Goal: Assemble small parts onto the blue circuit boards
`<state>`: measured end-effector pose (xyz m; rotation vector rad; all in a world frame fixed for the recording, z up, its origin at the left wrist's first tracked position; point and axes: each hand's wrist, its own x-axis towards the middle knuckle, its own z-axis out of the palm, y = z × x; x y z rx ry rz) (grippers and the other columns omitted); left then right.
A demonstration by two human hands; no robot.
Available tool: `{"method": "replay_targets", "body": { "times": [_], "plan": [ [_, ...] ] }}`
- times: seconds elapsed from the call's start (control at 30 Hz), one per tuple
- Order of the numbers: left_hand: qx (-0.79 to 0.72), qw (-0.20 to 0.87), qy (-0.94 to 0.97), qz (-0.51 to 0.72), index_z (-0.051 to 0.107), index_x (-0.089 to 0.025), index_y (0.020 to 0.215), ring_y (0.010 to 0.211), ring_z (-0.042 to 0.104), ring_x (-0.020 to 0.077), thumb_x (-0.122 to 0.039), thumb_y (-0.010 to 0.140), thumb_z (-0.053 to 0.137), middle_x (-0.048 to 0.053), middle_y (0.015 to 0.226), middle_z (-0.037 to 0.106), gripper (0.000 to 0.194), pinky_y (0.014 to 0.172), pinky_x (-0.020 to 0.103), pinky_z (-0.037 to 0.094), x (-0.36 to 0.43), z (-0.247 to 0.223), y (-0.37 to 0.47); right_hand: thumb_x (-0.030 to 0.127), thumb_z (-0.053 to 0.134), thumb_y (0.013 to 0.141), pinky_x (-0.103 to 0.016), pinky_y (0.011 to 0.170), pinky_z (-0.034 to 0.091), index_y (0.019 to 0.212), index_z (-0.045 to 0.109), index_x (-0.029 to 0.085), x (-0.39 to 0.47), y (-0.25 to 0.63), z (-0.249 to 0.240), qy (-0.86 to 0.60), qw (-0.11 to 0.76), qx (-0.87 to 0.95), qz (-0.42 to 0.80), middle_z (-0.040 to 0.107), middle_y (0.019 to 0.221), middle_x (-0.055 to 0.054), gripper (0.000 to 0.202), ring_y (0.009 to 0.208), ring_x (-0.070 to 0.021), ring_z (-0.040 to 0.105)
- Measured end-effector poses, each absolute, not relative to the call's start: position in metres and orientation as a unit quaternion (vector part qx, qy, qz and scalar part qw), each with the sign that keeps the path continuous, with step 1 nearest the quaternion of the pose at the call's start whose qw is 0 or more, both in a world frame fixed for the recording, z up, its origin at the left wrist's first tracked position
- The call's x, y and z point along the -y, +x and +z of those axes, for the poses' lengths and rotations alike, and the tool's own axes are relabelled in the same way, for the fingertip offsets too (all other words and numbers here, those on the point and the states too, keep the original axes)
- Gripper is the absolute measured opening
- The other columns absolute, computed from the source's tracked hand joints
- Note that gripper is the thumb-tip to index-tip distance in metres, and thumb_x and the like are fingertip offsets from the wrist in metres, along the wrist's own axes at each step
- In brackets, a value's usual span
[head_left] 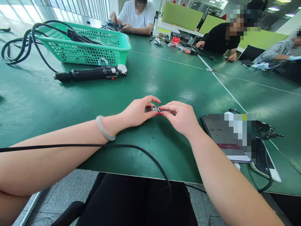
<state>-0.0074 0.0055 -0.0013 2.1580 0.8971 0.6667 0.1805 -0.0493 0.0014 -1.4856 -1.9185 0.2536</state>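
Between both hands, just above the green table [131, 138], is a small black and silver part [155, 109]; it looks like a little electronic piece, but its exact kind is too small to make out. My left hand [139, 111] pinches it from the left between thumb and fingers, and a pale bangle [104, 128] circles that wrist. From the right, my right hand [180, 114] meets the part's end with thumb and index fingertip pressed together. The fingertips partly cover the part.
A green basket [89, 51] with black cables stands at the back left, a black electric screwdriver [89, 73] before it. At right lie a tablet [225, 138] and a phone [265, 160]. A black cable [131, 145] crosses above my left forearm. Several people sit across the table.
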Motion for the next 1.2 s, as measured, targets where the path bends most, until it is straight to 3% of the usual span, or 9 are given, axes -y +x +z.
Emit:
{"method": "replay_targets", "body": {
  "times": [0.8,1.2],
  "plan": [
    [-0.365,0.342,0.836,0.223,0.055,-0.021,0.123,0.088,0.066,0.0178,-0.036,0.081,0.066,0.003,0.098,0.073,0.046,0.080,0.032,0.049,-0.007,-0.001,-0.009,0.026,0.068,0.080,-0.029,0.062,0.042,0.089,0.077,0.023,0.046,0.181,-0.007,-0.555,0.314,0.767,0.072,0.068,0.081,0.000,0.013,0.065,-0.0124,0.052],
    [-0.403,0.363,0.808,0.232,0.051,-0.019,0.127,0.093,0.065,0.0182,-0.030,0.075,0.071,0.008,0.112,0.072,0.057,0.087,0.037,0.050,-0.011,-0.003,-0.010,0.025,0.069,0.079,-0.030,0.065,0.040,0.088,0.075,0.021,0.028,0.194,-0.014,-0.564,0.340,0.751,0.033,0.063,0.075,0.000,0.012,0.066,-0.0140,0.052]
  ]
}}
